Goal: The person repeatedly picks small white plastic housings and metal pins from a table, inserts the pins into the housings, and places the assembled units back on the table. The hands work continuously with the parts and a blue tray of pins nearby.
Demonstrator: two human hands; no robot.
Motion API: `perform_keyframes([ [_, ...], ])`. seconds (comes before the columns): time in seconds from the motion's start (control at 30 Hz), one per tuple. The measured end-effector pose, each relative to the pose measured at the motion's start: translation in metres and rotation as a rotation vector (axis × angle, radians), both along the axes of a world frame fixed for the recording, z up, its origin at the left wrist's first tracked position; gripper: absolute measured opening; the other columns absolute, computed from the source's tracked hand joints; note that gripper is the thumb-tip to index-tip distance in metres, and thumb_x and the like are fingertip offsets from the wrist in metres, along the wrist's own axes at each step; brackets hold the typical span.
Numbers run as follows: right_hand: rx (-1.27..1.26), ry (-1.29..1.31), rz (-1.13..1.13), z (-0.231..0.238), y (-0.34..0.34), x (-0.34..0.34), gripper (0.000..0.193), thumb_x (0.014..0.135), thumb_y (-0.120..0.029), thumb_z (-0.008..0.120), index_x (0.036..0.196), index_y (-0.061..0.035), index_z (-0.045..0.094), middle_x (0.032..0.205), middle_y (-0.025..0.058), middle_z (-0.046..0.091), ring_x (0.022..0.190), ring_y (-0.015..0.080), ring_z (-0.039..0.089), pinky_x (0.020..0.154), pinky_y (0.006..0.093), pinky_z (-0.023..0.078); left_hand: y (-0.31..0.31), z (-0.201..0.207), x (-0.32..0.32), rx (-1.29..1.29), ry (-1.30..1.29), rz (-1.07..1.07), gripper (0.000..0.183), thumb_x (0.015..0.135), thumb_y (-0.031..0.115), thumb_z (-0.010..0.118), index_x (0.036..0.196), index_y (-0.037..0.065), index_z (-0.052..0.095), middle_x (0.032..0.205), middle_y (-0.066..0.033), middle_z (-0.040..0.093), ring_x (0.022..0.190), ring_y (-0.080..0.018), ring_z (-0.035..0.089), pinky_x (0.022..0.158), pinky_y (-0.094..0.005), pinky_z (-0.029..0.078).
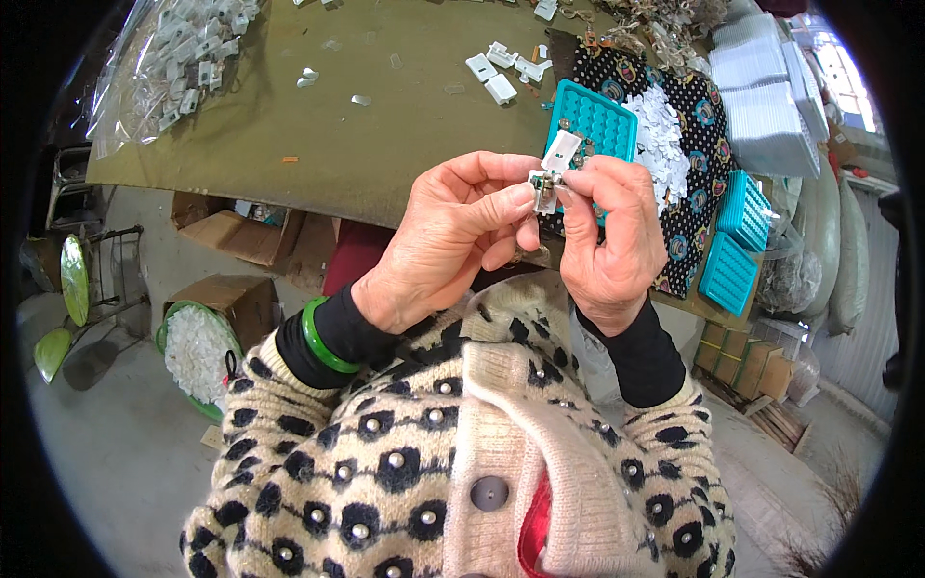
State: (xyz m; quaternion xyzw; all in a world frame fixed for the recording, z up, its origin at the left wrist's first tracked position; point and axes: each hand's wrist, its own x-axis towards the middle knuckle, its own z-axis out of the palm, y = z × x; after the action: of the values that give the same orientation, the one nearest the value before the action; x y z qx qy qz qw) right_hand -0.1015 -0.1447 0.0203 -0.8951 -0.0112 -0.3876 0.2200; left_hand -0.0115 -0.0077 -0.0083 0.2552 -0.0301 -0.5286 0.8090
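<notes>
Between both hands, just above the table's near edge, is a small white hinged plastic case [560,152], its lid standing open. Metal and green parts show in its lower half. My left hand [458,217] pinches the case from the left between thumb and fingers. From the other side my right hand [617,222] has its thumb and forefinger closed at the case's right edge; whether a small part is also between them is too fine to tell. Right behind the hands lies a teal tray [617,120] with rows of round pockets and some small metal parts at its near end.
White flat pieces [660,140] are heaped on a dotted dark cloth [708,116]. Open white cases [500,89] lie farther back. A clear bag of white cases [188,58] sits far left. White trays [756,87] and teal trays [729,270] are on the right; a green basin [166,337] stands lower left.
</notes>
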Motion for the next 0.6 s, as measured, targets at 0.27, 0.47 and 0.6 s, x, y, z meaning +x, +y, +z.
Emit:
perform_keyframes([
  [0.27,0.263,0.277,0.181,0.016,-0.009,-0.001,0.014,0.08,0.007,0.068,0.09,0.0015,0.06,0.089,0.0118,0.059,0.077,0.0251,0.06,0.068,0.033,0.05,0.002,-0.002,0.004,0.007,-0.088,0.021,0.022,0.089,0.005,0.068,0.111,0.001,0.064,0.088,-0.0059,0.065,0.061,-0.011,0.054,0.047,-0.0223,0.038],
  [0.47,1.549,0.377,0.37,0.02,-0.006,-0.004,0.016,0.09,0.0,0.066,0.1,-0.0039,0.053,0.099,0.0044,0.062,0.09,0.0115,0.059,0.08,0.027,0.049,0.005,0.005,0.004,0.025,-0.266,0.052,0.022,0.087,0.002,0.07,0.109,0.0,0.064,0.092,-0.0079,0.065,0.063,-0.0115,0.056,0.05,-0.0213,0.042],
  [0.6,1.6,0.398,0.391,0.019,-0.006,-0.005,0.021,0.091,-0.008,0.067,0.108,-0.0027,0.055,0.103,0.0054,0.059,0.092,0.0141,0.059,0.077,0.0295,0.048,0.002,0.008,0.001,0.011,-0.285,0.065,0.019,0.089,0.004,0.069,0.107,0.001,0.064,0.09,-0.0069,0.065,0.064,-0.01,0.056,0.052,-0.0206,0.043],
])
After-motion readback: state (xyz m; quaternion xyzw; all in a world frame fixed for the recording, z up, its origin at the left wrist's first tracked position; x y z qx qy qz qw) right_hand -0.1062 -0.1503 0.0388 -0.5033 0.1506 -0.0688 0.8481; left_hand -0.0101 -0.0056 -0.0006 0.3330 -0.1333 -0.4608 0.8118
